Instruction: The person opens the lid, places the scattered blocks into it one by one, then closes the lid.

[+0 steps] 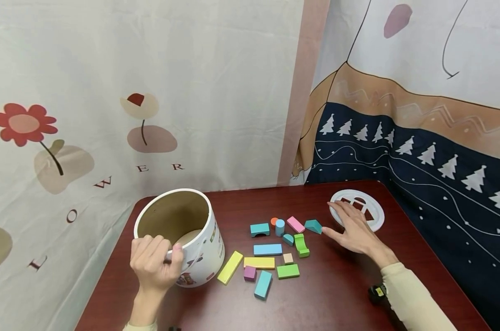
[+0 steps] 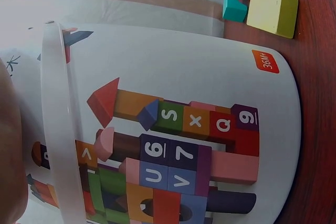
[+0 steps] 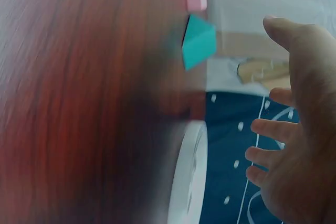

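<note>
At the left of the table stands a white bucket (image 1: 210, 246) with printed block pictures, its open top tilted toward me. My left hand (image 1: 153, 264) grips its near rim, fingers curled over the edge. In the left wrist view, a white strap handle (image 2: 55, 114) crosses the bucket's printed side. My right hand (image 1: 353, 230), fingers spread and holding nothing, hovers over the near-left part of a round white lid (image 1: 379, 216) with cut-out shapes. Close to its thumb lies a teal block (image 1: 313, 226), also visible in the right wrist view.
Several wooden blocks lie mid-table, among them a yellow bar (image 1: 230, 267), a blue bar (image 1: 268, 249), a green curved block (image 1: 301, 245) and a purple cube (image 1: 250, 273). Printed curtains (image 1: 233, 115) hang behind the brown table (image 1: 324, 294).
</note>
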A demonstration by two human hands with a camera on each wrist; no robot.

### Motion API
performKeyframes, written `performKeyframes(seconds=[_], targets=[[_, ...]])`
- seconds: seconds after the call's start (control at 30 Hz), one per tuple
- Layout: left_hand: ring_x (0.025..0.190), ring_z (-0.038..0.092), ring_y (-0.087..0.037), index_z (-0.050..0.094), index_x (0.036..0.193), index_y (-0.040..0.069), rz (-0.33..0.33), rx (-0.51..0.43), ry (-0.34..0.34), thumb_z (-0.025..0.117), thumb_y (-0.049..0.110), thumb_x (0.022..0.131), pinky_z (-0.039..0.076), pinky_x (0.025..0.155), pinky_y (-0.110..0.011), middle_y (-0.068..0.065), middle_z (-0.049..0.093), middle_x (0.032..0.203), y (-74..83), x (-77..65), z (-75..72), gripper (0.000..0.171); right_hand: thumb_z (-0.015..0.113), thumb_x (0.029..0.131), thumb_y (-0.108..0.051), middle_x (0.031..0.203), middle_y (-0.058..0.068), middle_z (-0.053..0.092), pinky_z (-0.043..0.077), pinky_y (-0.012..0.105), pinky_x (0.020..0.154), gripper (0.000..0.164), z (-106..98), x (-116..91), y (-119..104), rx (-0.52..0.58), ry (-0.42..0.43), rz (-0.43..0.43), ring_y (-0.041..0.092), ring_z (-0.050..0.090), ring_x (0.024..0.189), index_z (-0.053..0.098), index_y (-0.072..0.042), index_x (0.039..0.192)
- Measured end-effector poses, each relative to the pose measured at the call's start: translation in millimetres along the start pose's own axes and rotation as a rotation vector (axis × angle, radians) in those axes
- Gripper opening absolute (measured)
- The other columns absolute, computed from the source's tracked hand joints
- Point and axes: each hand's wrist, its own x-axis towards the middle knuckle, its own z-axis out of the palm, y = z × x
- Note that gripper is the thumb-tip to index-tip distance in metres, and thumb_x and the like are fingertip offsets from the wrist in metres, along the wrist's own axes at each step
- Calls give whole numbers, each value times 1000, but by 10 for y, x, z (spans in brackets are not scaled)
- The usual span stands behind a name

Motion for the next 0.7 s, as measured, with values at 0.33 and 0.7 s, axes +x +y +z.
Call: performKeyframes(seconds=[0.33, 0.7], targets=[[44, 20, -24, 30, 48, 10, -6, 2, 3, 58, 24, 83, 18, 52, -42, 1, 24, 49, -1, -10, 0, 47, 67, 86, -66, 162, 14, 33, 17, 71, 113, 93, 176, 190, -437, 32, -55, -68, 38, 19, 148, 38, -20, 161], [45, 20, -24, 30, 49, 9, -4, -1, 5, 58, 23, 82, 19, 53, -42, 1, 24, 50, -3, -24, 3, 46, 70, 85, -64, 160, 10, 37, 22, 65, 115, 91, 438, 355, -775, 34, -68, -183, 33, 23, 148, 42, -19, 159]])
